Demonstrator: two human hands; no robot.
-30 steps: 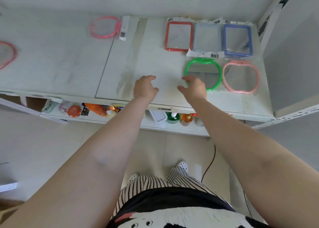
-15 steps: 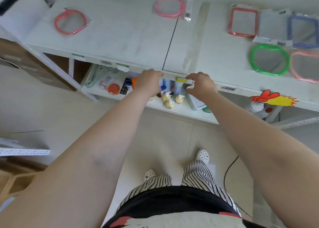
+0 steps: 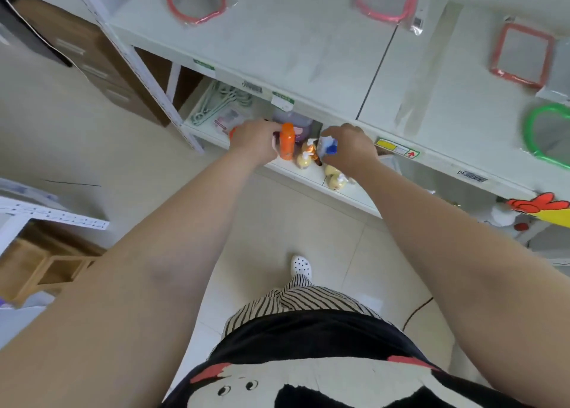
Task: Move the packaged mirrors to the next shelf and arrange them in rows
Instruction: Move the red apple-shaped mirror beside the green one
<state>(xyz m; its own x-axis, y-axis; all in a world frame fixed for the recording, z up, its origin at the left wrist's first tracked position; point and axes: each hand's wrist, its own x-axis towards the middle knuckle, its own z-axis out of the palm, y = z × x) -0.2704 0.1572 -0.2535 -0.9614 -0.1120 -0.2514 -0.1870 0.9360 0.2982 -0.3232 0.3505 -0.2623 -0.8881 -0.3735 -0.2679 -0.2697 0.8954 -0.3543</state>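
As bottles point(image 3: 287, 140) crowd, hands hover.

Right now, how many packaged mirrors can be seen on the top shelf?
4: a red round-framed mirror far left, a pink round one centre, a red rectangular one right, a green one cut by the right edge. More may be hidden.

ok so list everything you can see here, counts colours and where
round mirrors: two in packaging, red and pink, back of top shelf
square mirror: one, red frame, top shelf right
green mirror: one, cut by right edge
top shelf: one, white
orange bottle: one, lower shelf, at the left hand
blue-capped bottle: one, at the right hand
yellow pump bottles: about three, lower shelf front
hangers: a bundle, pale green, lower shelf left
wooden crate: one, floor left
left hand: closed around the orange bottle
right hand: on the blue-capped bottle
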